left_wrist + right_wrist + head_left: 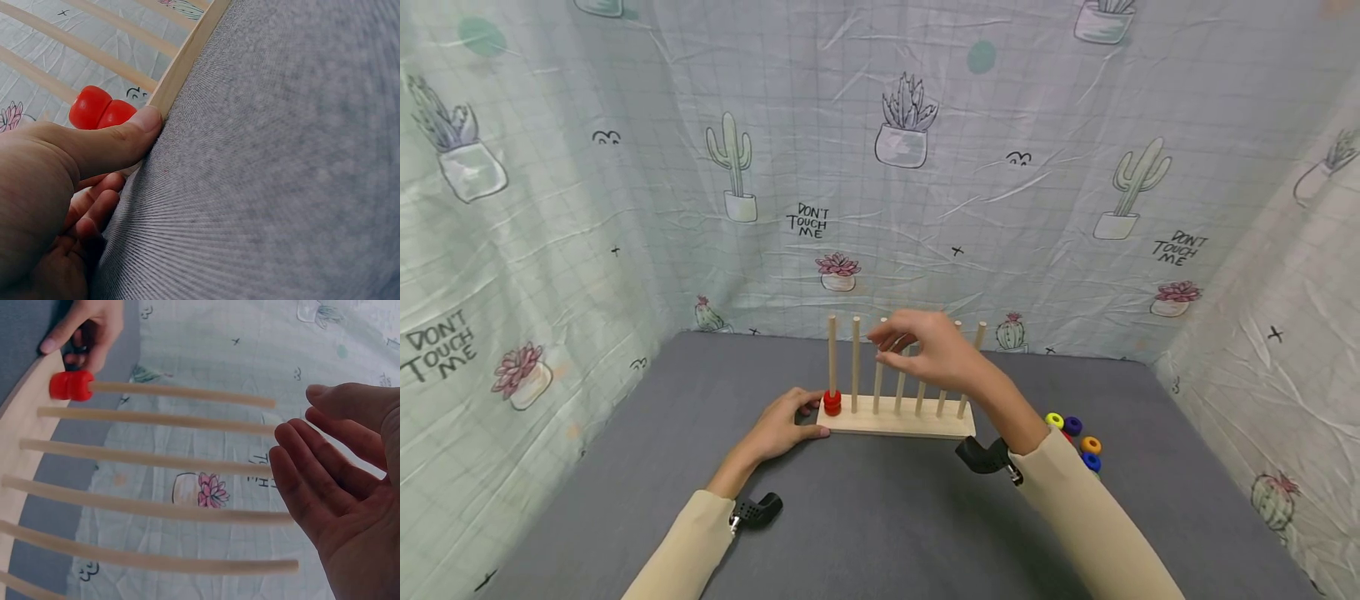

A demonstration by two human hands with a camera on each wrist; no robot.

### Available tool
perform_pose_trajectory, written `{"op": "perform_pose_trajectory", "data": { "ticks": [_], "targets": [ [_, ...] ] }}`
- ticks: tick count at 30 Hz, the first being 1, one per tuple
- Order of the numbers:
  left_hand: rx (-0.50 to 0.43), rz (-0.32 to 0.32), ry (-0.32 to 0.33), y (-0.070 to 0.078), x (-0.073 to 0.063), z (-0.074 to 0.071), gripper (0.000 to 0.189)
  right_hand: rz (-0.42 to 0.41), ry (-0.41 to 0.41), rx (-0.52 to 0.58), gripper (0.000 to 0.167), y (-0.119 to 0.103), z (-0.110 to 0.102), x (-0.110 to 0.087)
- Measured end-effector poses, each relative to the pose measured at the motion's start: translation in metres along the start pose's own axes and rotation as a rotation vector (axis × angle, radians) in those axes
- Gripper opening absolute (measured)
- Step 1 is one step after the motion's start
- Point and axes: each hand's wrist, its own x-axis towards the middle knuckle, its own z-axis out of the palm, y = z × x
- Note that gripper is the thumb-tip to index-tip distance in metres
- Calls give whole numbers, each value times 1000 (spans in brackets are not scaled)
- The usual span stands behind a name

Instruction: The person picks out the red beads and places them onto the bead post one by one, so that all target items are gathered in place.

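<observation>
A wooden base [895, 421] with several upright pegs [156, 419] stands on the grey table. Two red rings [832, 403] sit at the foot of the leftmost peg. My left hand [782, 429] grips the base's left end, its thumb [119, 140] pressed on the front edge beside the red rings [100, 109]. My right hand [917, 346] hovers at the tops of the middle pegs. Its palm [337, 481] shows bare, with relaxed fingers that hold nothing.
Loose rings lie on the table right of the base: yellow [1055, 420], blue [1072, 426], orange [1091, 444] and another blue [1092, 461]. Cactus-print cloth walls [925, 167] close in the back and both sides. The table surface [880, 517] is grey fabric.
</observation>
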Motion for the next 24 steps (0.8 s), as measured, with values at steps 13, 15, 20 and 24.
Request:
{"op": "perform_pose_trajectory", "data": {
  "ticks": [13,15,20,24],
  "targets": [
    [10,11,17,-2,-1,0,70,32,15,15,27,16,12,-43],
    [14,15,17,-2,-1,0,70,29,21,23,27,20,13,-49],
    [12,22,22,-2,-1,1,70,48,20,29,27,31,17,-66],
    [12,12,22,-2,-1,1,70,98,9,39,27,39,20,-78]
  ]
}}
